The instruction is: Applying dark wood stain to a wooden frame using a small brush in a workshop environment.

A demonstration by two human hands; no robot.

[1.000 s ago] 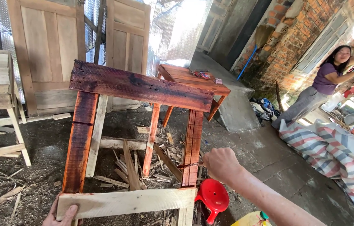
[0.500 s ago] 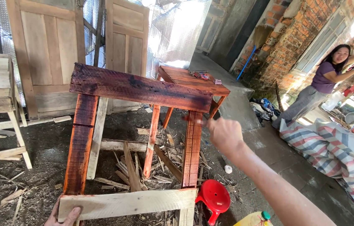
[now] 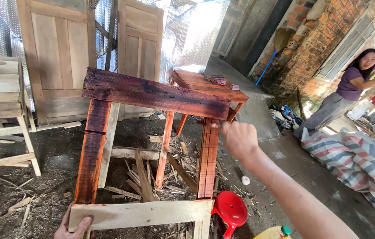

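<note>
Right hand (image 3: 239,139) has come up from down low, now closed loosely beside the stained frame's leg (image 3: 208,159); left hand (image 3: 73,225) still grips the pale bottom board (image 3: 141,214), steadying things.

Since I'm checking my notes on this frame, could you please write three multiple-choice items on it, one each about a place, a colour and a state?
1. Where is the left hand?
A. on the pale plank
B. on the dark top board
C. on the red stool

2. What colour is the stool?
A. blue
B. red
C. white

3. How is the right hand?
A. flat on the ground
B. raised beside the stained leg
C. gripping the stool

Answers:
1 A, its fingers wrap the plank's left end.
2 B, the plastic is plainly red.
3 B, it is held up near the leg's top.
</note>
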